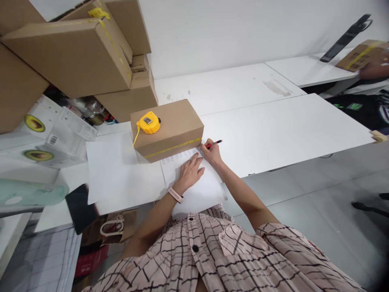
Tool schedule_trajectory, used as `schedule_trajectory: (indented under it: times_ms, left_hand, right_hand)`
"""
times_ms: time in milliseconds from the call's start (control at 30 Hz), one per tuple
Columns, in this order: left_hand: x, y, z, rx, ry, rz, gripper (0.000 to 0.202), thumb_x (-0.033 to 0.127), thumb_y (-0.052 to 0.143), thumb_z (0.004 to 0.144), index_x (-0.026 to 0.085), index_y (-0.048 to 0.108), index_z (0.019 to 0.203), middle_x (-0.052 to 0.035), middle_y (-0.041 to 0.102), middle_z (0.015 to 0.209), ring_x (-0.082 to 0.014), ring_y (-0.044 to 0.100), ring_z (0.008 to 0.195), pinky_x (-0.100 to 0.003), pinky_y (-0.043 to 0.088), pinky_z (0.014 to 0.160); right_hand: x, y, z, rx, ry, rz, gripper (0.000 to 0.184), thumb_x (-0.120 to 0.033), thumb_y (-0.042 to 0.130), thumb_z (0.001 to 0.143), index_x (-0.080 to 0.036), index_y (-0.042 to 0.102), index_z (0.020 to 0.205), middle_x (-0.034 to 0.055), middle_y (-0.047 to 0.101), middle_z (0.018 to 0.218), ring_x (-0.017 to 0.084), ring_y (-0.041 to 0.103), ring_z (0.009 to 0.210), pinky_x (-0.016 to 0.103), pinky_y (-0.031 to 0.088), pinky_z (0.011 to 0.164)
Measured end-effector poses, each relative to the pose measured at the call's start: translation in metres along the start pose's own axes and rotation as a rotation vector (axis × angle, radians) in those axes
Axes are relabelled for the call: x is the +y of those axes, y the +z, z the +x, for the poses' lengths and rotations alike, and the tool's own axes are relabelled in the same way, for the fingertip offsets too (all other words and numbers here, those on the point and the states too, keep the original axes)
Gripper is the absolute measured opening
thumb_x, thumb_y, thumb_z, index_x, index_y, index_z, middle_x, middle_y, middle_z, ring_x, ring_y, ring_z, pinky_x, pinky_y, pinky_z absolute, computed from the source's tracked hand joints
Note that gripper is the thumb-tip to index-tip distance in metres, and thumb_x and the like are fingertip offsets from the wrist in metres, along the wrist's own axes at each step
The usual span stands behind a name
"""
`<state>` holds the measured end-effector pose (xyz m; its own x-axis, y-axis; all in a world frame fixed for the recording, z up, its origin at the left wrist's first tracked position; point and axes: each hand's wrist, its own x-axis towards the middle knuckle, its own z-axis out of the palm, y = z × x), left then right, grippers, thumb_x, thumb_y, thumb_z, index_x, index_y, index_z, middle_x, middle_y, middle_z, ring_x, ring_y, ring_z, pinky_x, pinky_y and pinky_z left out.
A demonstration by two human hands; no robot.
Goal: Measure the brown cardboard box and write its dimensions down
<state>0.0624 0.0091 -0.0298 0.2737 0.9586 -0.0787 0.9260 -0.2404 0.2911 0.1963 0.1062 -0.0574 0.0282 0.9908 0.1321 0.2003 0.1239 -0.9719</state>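
My right hand (212, 152) is closed around a red and black pen (215, 144), its tip end at the upper right of a printed sheet (197, 194). Flat on that sheet lies my left hand (191, 172), fingers stretched out and a pale pink watch band on the wrist. Rows of small print run along the sheet's top edge, partly behind my hands. Right behind the paper stands a closed cardboard box (176, 121) with yellow tape along its lower front. A yellow tape measure (148, 123) rests on top of the box, its blade end hanging over the side.
Large cardboard boxes (69, 56) are stacked at the left, above white boxes with avocado pictures (45, 134). Blank white paper (106, 170) and a dark tablet-like object (80, 207) lie on the left. Far right, another person's arm (375, 69) is near a taped box (360, 56) and a dark bottle (343, 40).
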Motion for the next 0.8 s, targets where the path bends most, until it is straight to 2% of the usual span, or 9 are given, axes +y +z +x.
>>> schedule_trajectory:
  times_ms: [500,800]
  left_hand:
    - [-0.0007,0.0011,-0.0001,0.011,-0.001,-0.009,0.046,0.040,0.049,0.101,0.028,0.050,0.145,-0.0077,0.032,0.166,-0.0322,0.056,0.131,-0.047,0.052,0.099]
    - [-0.0021,0.0028,0.0004,0.013,0.003,-0.010,0.047,0.041,0.050,0.100,0.029,0.049,0.145,-0.0062,0.032,0.166,-0.0330,0.057,0.129,-0.049,0.053,0.098]
  right_hand:
    - [-0.0012,-0.0004,-0.0002,0.007,-0.005,0.007,0.031,-0.032,0.060,0.078,-0.024,0.035,0.062,-0.0069,0.037,0.058,0.010,0.032,0.056,0.027,0.026,0.054]
    - [-0.0036,-0.0010,-0.0011,0.000,0.016,0.006,0.032,-0.034,0.060,0.079,-0.023,0.035,0.062,-0.0065,0.039,0.062,0.009,0.034,0.056,0.027,0.028,0.055]
